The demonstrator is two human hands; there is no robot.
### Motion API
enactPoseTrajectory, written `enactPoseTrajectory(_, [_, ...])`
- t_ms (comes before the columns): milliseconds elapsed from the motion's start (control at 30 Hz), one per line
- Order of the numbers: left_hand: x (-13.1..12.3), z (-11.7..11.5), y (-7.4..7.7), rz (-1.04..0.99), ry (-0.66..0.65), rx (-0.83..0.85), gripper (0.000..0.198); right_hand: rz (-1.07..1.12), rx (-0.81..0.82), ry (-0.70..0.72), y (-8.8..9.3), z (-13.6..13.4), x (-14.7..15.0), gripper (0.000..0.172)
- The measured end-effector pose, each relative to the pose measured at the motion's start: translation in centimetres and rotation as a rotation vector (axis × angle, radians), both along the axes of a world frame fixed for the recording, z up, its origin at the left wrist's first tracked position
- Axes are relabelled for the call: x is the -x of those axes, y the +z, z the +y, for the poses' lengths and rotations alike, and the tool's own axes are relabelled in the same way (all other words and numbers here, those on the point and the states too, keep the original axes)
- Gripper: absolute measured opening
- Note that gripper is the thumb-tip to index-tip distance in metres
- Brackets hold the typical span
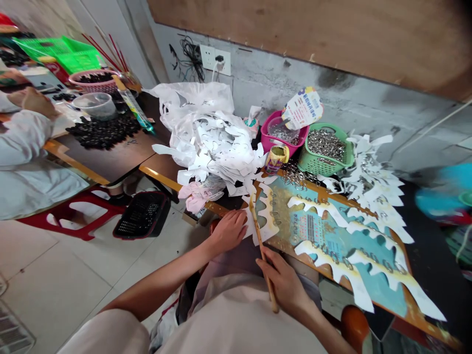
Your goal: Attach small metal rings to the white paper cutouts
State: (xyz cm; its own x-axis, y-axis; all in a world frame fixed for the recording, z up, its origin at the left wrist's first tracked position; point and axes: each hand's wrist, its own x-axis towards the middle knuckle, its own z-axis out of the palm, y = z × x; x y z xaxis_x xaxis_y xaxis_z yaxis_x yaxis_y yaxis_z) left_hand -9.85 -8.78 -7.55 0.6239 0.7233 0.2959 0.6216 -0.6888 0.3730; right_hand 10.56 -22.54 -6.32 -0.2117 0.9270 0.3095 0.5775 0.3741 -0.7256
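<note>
Your right hand [285, 279] is curled around a wooden stick [259, 237]. The far end of the stick is over the white paper [249, 229] in front of you, at the near edge of the tabletop [424, 260]. Your left hand [228, 230] is partly open, with bent fingers by that paper; I can't tell if they pinch it. To the right lie paper strips [348, 279] with metal rings [335, 256].
</note>
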Motion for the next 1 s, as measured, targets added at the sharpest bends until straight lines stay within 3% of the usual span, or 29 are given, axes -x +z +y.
enactPoseTrajectory(133, [-0.1, 0.0, -0.1, 0.002, 0.022, -0.003, 0.035, -0.259, -0.184, 0.204, 1.0, 0.2, -1.2, 0.039])
enactPoseTrajectory(333, [-0.2, -0.1, -0.1, 0.009, 0.044, -0.007, 0.034, -0.43, -0.326, 0.273, 2.2, 0.6, -1.1, 0.026])
enactPoseTrajectory(500, [-0.2, -0.1, -0.1, -0.007, 0.035, 0.011, 0.036, -0.134, -0.346, 0.193, 2.4, 1.5, -1.4, 0.014])
enactPoseTrajectory(600, [-0.3, -0.1, 0.0, -0.006, 0.037, 0.008, 0.036, 0.084, -0.304, -0.006, 3.0, 2.4, -1.4, 0.014])
enactPoseTrajectory(733, [-0.4, -0.1, 0.1, 0.005, 0.038, -0.006, 0.035, 0.081, -0.179, -0.205, 4.7, 2.7, -0.9, 0.016])
enactPoseTrajectory(867, [-0.5, -0.1, -0.1, 0.0, 0.032, -0.008, 0.034, 0.011, -0.132, -0.118, 5.6, 2.4, -0.6, 0.025])
enactPoseTrajectory(1000, [-0.5, -0.1, -0.4, -0.005, 0.034, -0.008, 0.036, -0.191, -0.194, 0.006, 5.7, 1.8, -0.4, 0.03])
